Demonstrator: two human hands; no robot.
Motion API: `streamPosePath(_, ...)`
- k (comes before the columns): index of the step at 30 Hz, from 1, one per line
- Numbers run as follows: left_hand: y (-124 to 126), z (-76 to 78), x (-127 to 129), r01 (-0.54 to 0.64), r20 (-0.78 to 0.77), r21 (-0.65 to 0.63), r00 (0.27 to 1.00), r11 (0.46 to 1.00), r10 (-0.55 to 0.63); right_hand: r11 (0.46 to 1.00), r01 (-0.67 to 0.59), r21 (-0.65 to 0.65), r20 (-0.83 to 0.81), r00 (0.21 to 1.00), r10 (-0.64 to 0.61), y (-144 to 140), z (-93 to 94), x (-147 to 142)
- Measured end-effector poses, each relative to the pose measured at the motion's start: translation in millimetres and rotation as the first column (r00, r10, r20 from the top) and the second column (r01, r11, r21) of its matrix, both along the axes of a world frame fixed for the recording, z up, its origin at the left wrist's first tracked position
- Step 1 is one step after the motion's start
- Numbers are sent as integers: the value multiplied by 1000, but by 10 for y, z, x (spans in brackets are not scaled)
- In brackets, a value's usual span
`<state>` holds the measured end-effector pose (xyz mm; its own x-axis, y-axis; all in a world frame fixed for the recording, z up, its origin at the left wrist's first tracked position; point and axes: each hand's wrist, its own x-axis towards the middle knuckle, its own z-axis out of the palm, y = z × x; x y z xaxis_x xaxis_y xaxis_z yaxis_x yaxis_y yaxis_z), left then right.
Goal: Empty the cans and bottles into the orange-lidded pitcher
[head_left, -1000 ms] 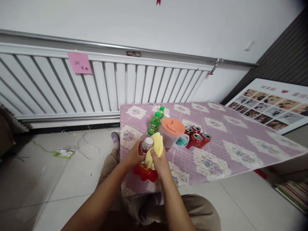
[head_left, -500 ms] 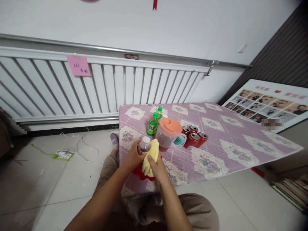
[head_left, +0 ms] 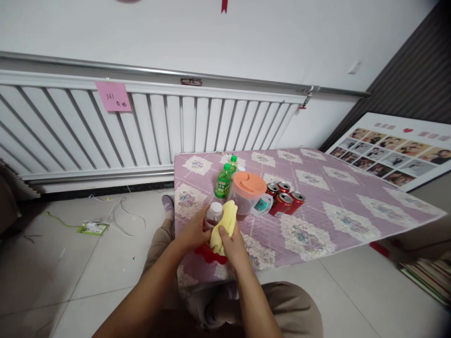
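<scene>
My left hand (head_left: 196, 231) is wrapped round a clear plastic bottle (head_left: 213, 217) with a white cap, held upright near the table's front left corner. In my right hand (head_left: 232, 241) is a folded yellow cloth (head_left: 225, 226), pressed close against the bottle's right side. Under both hands lies a red dish with a wavy rim (head_left: 211, 256), mostly hidden by them. Just behind stands a clear pitcher (head_left: 243, 205) with an orange lid. Two green-capped bottles (head_left: 222, 183) stand to its left.
Several red cans (head_left: 283, 204) stand right of the pitcher on the flowered purple tablecloth (head_left: 310, 220). A white radiator (head_left: 207, 124) runs along the wall behind. A power strip (head_left: 92, 228) with cables lies on the floor at left. A photo board (head_left: 398, 150) leans at right.
The bottle and the cloth have shifted slightly to the right. The cloth has turned a little in my right hand. The other things on the table stay put.
</scene>
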<state>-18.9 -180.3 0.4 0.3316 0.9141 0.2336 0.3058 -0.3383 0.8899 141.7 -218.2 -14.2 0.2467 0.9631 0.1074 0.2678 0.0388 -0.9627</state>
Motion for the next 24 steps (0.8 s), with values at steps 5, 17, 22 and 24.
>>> streamPosePath(5, 78, 21, -92, 25, -5, -63, 1000, 998, -26, 1000, -11, -17, 52, 999, 12, 21, -113, 22)
streamPosePath(17, 38, -81, 10, -89, 31, -99, 995, 991, 93, 1000, 2, 28, 79, 997, -4, -71, 29, -32)
streamPosePath(22, -29, -148, 120, -218, 13, -147, 975, 965, 222, 994, 24, 110, 125, 991, -38, -18, 95, -103)
streamPosePath(24, -41, -189, 123, -215, 24, -160, 975, 963, 222, 997, 18, 70, 100, 995, -25, 21, 46, -84)
